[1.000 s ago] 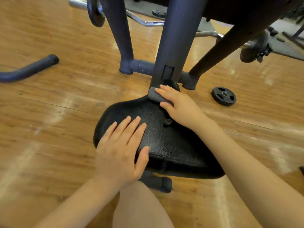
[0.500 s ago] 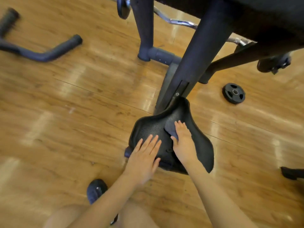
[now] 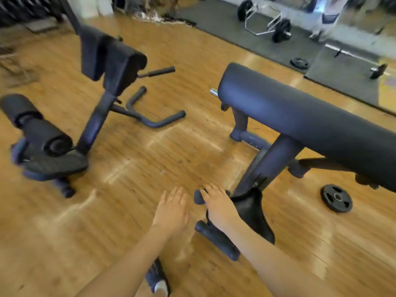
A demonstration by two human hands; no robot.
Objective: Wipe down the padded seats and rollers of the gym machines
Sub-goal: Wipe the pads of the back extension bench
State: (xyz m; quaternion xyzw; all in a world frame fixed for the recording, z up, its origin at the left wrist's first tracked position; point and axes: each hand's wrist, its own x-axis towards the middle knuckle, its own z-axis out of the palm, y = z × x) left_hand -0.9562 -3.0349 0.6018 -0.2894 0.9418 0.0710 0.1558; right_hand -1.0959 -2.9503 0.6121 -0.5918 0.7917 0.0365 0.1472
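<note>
We see our right hand [image 3: 220, 209] holding a dark cloth [image 3: 198, 197] beside the small black seat [image 3: 250, 211], our left hand [image 3: 171, 211] flat and free over the wooden floor [image 3: 128, 168]. A long pad [image 3: 300, 121] and foam rollers [image 3: 32, 123] flank us.

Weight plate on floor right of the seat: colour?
Black weight plate, lying flat on the wood floor; head view.

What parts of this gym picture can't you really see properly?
- Cloth: head view, mostly hidden under the right hand; only a dark end pokes out.
- Small seat: the right hand and arm cover its near side.
- Long pad: cut off by the right edge.
- Left hand: motion blur smears its fingers.
- Far end of the room: blurred.
</note>
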